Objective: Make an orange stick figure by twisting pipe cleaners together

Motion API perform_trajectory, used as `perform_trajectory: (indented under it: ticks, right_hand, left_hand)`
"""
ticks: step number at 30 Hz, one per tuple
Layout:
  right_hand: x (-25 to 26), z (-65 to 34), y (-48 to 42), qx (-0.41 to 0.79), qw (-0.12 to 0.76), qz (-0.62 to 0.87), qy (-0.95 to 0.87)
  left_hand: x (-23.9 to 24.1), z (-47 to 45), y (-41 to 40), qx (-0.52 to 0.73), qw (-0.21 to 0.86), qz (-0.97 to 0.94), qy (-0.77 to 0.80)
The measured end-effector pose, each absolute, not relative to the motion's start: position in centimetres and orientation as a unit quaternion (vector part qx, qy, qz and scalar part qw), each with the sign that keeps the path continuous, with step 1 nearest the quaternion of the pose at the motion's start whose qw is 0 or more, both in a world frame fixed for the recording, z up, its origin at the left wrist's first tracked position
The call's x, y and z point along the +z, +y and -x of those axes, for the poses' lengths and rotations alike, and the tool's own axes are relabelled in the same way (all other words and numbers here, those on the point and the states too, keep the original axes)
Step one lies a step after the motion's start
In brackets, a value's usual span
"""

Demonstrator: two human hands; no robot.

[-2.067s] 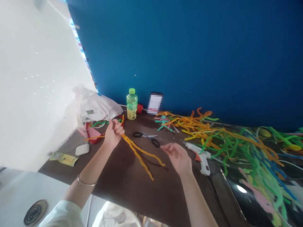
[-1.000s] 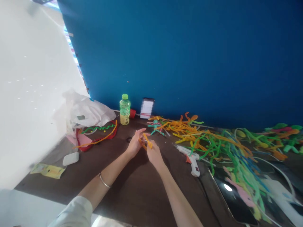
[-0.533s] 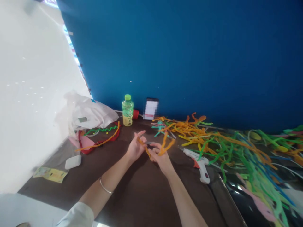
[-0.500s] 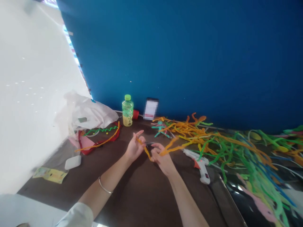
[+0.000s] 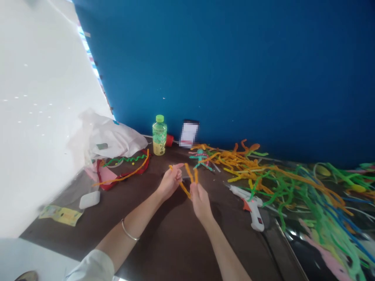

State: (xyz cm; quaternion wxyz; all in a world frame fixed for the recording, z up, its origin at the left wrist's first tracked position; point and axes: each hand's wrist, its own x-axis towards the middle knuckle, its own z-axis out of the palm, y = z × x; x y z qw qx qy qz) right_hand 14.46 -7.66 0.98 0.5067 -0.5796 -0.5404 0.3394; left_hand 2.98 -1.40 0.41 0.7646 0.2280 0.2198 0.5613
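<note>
Both my hands meet over the middle of the dark brown table (image 5: 164,242). My left hand (image 5: 170,182) pinches one end of an orange pipe cleaner (image 5: 185,184). My right hand (image 5: 200,199) is closed on the same pipe cleaner, whose free ends stick up in a short bend just above its fingers. A thin bracelet circles my left wrist.
A white glue gun (image 5: 252,203) lies right of my hands, beside a big heap of orange, green and blue pipe cleaners (image 5: 281,183). A green-capped bottle (image 5: 159,135), white plastic bag (image 5: 114,134), red piece with a green coil (image 5: 123,166), white case (image 5: 90,199) and yellow packet (image 5: 60,214) lie to the left.
My hands came together on the orange pipe cleaner. Its long free end, stretched out to the right half a second ago, is now folded up short above my right hand.
</note>
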Motion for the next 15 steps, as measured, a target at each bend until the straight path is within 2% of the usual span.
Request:
perform_trajectory:
  ticks: [2, 5, 15]
  right_hand:
    - [0.96, -14.17, -7.96, 0.279, 0.435, 0.598, -0.612]
    - [0.86, -13.95, -8.01, 0.232, 0.384, 0.629, -0.635]
    - [0.99, -13.65, -8.06, 0.196, 0.335, 0.636, -0.667]
  left_hand:
    - [0.31, -3.07, -1.73, 0.544, 0.765, -0.267, 0.217]
    - [0.08, -3.21, -1.99, 0.534, 0.764, -0.294, 0.212]
    - [-0.13, -3.28, -2.26, 0.530, 0.742, -0.334, 0.238]
